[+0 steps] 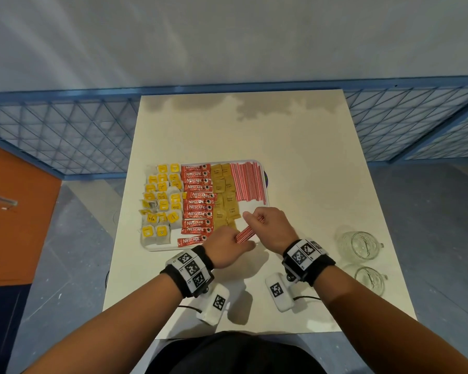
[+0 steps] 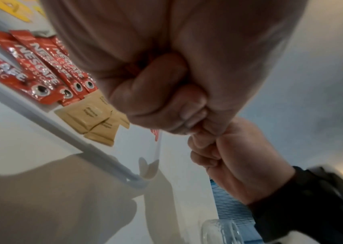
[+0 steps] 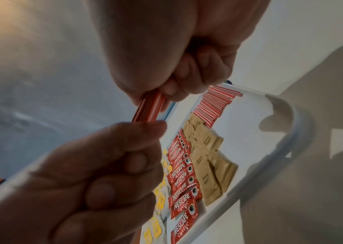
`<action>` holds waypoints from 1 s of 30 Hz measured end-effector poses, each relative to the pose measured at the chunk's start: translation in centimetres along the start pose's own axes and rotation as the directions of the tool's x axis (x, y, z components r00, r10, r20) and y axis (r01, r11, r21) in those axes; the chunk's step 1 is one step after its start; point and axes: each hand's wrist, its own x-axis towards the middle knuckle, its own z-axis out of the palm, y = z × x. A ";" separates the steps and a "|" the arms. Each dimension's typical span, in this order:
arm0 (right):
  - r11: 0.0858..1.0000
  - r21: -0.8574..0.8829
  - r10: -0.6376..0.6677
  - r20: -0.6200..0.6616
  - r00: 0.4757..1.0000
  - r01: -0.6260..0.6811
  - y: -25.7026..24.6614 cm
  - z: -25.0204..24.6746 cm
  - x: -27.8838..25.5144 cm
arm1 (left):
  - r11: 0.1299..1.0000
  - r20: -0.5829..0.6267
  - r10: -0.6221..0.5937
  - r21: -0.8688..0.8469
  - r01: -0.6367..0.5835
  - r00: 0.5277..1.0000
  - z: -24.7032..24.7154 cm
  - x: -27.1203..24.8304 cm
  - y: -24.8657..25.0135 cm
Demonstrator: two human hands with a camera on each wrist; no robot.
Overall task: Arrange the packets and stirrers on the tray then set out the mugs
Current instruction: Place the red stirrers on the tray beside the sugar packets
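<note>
A white tray (image 1: 254,161) on the table holds yellow tea bags (image 1: 161,201), red coffee sticks (image 1: 197,203), brown sugar packets (image 1: 226,195) and a row of red-and-white striped stirrers (image 1: 250,182). Both hands hover over the tray's near right corner, gripping one small bundle of stirrers (image 1: 247,231) (image 3: 148,109) between them. My left hand (image 1: 227,245) holds the near end, my right hand (image 1: 265,225) the far end. Two clear glass mugs (image 1: 360,245) (image 1: 370,279) stand on the table at the right. The left wrist view shows curled fingers (image 2: 158,97); the bundle is hidden there.
The cream table (image 1: 295,136) has bare surface behind and right of the tray. A blue mesh fence (image 1: 65,130) runs behind the table. An orange cabinet (image 1: 14,211) stands at the left. Cables and tagged white modules (image 1: 214,303) hang under the wrists.
</note>
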 end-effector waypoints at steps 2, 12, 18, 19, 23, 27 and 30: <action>0.999 -0.041 0.006 0.026 1.000 -0.005 0.1 -0.1 0.6 | 0.998 0.016 -0.010 -0.067 0.011 1.000 0.2 -0.1 0.4; 0.991 -0.127 -0.028 0.127 0.991 0.044 1.0 -2.2 2.9 | 0.973 0.188 0.079 -0.227 -0.035 0.979 -0.6 -0.7 0.3; 1.000 0.012 0.006 0.009 1.000 -0.006 1.1 -1.8 3.7 | 0.974 0.200 0.066 -0.224 -0.020 0.978 -0.2 0.5 0.9; 0.997 0.075 0.032 0.005 0.999 -0.032 1.1 -1.8 4.0 | 0.968 0.187 0.052 -0.253 -0.003 0.981 -0.1 0.8 0.9; 0.977 0.182 0.077 0.168 0.983 -0.108 1.4 -2.2 4.6 | 0.924 0.139 -0.012 -0.377 0.064 0.990 0.3 2.4 0.6; 0.991 0.064 0.093 0.271 0.958 -0.114 1.6 -2.2 5.6 | 0.925 0.109 -0.013 -0.376 0.053 0.994 0.3 3.6 1.1; 0.993 0.025 0.105 0.300 0.948 -0.118 1.9 -2.1 6.9 | 0.943 0.099 -0.004 -0.332 0.037 0.995 0.0 4.4 1.0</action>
